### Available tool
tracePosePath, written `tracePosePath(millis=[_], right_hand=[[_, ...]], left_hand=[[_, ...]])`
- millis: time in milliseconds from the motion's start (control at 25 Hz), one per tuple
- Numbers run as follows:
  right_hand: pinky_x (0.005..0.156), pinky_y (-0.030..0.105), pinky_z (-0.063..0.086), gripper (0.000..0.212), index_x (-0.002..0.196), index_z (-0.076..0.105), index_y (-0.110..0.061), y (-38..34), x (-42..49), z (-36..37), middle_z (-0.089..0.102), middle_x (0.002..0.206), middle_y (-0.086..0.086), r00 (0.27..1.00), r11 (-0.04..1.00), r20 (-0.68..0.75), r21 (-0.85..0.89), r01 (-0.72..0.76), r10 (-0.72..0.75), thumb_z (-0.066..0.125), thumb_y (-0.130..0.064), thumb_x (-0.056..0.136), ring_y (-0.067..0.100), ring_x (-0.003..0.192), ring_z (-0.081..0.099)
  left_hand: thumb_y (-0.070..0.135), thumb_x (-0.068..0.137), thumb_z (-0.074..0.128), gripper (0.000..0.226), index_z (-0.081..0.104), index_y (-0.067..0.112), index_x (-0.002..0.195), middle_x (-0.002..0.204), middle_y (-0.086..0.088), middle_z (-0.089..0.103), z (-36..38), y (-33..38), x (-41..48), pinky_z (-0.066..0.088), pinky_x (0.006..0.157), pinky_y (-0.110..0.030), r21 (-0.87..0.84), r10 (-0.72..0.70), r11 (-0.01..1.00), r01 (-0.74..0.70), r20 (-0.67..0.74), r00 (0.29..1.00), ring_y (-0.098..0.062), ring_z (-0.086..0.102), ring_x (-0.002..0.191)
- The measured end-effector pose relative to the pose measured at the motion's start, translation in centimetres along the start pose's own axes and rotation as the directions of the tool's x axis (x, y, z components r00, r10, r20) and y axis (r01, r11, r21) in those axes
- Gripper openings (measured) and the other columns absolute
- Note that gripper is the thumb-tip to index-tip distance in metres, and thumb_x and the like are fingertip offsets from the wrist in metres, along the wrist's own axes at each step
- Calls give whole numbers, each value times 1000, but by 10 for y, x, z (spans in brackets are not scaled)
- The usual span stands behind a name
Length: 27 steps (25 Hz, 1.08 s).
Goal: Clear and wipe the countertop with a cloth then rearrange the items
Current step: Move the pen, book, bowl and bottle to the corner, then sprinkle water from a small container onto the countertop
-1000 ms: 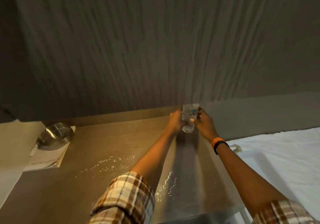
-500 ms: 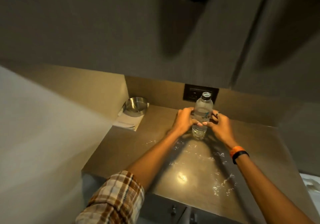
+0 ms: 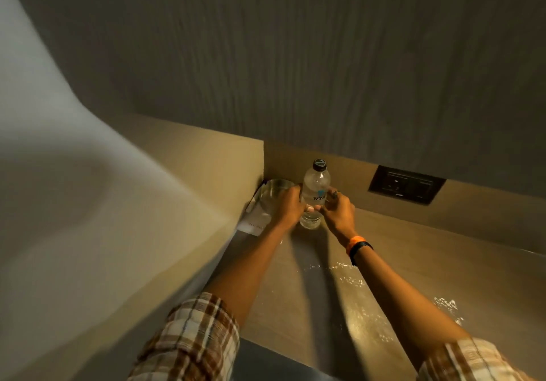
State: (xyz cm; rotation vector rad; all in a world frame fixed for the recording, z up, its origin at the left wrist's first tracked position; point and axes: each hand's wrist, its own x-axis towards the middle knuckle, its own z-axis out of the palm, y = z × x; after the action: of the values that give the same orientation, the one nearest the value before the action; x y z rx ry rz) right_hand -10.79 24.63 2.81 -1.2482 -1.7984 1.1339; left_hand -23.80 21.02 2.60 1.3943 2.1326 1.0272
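Paper (image 3: 254, 220) at 9 o'clock, print unreadable, under a bowl (image 3: 276, 189) in the corner. Left hand (image 3: 289, 209) and right hand (image 3: 337, 213) clasp the upright bottle (image 3: 315, 192), label "WTR", standing on the countertop (image 3: 413, 265). Open surface toward 3 o'clock.

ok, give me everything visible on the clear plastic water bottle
The clear plastic water bottle has a dark screw cap, on, and a pale label with blue print reading "WT". It stands upright near the back left corner of the brown countertop, beside the round metal bowl. The left hand and right hand clasp its lower body from either side. Contents look clear.
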Motion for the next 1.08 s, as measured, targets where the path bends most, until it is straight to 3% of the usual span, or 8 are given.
tracePosePath(millis=[280,400,520,560,640,760,920,1080], right_hand=[[103,54,48,36,124,59,3,5,39,17,66,122,24,993,993,-74,-76,-94,89,67,-2,89,39,121,59],[107,50,46,45,134,51,0,11,37,13,60,134,22,995,992,-35,-75,-98,96,65,-2,91,37,129,54],[113,34,37,53,142,44,-2,21,9,-4,51,145,19,1000,972,-21,-236,11,-17,63,-7,93,32,135,48],[113,32,33,52,142,44,-1,26,-4,-16,50,145,20,998,950,-14,-307,57,-65,62,-10,94,34,137,46],[119,35,26,49,140,46,-1,39,-38,-42,42,150,23,990,892,7,-433,132,-143,59,-17,96,36,142,37],[124,42,19,51,140,49,-3,67,-90,-94,30,157,23,982,795,-42,-594,124,-184,58,-23,94,35,149,24],[124,44,19,53,139,51,-10,117,-152,-195,22,161,17,976,711,-180,-702,-39,-123,55,-22,88,32,150,20],[124,46,16,45,139,50,-7,179,-218,-317,19,163,16,938,698,-346,-675,-239,-15,47,-21,97,31,151,16]], left_hand=[[11,84,76,41,62,2,122,122,-19,69,-1,-7,29,53,96,-39,-1,12,1000,-12,-6,1000,-32,64,117],[3,87,70,43,56,3,129,127,-20,65,7,-8,19,51,102,-46,-110,-16,994,19,33,999,-34,61,122],[1,92,62,55,46,13,144,141,-15,57,22,-7,-21,47,108,-45,-215,-49,976,31,-79,996,-30,55,130],[3,93,61,57,44,14,146,145,-14,53,31,-5,-40,44,111,-44,-165,-19,986,-4,-140,990,-29,52,133],[10,90,65,60,45,10,147,149,-14,49,53,2,-79,39,115,-44,58,179,983,-171,-161,971,-31,47,138],[20,91,63,63,41,5,148,153,-18,43,101,31,-115,30,121,-47,202,415,884,-421,75,907,-34,38,144],[42,98,49,67,26,12,154,164,-13,23,182,97,-146,15,126,-50,232,496,778,-584,344,797,-30,14,154],[54,98,44,69,26,17,154,164,-12,20,282,178,-198,16,126,-51,195,565,671,-715,490,664,-30,12,154]])
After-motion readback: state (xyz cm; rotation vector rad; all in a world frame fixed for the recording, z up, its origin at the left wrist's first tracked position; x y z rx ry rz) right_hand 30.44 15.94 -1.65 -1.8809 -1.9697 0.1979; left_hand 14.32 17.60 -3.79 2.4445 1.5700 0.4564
